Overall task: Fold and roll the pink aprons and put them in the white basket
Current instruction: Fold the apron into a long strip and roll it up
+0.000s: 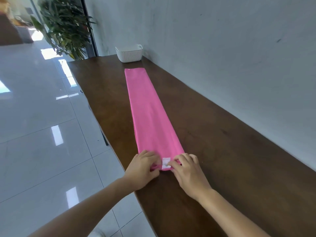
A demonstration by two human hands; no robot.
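Two bare forearms reach in from the lower edge toward the near end of the pink apron (150, 117). Left hand (142, 170) sits at the strip's near left corner, fingers curled over the hem, pinching the cloth. Right hand (188, 171) at the near right corner, fingers likewise curled down onto the hem, gripping the fabric. Between the two hands a small white label (166, 162) shows on the apron's near edge, the fingertips of both hands just beside it. A thin pink strap end pokes out under the left hand; its run is hidden. Apron is folded into one long narrow strip, lying flat on the dark brown wooden table (222, 151), running lengthwise away from the person. Far end squared off, near the white basket (129, 53) but apart from it. Basket stands upright at the table's far end, close to the grey wall (222, 48); ribbed sides, handle cut-outs; contents cannot be told. Left of the table, glossy white floor tiles (42, 117). Beyond, a leafy potted plant (65, 26) by a dark door frame.
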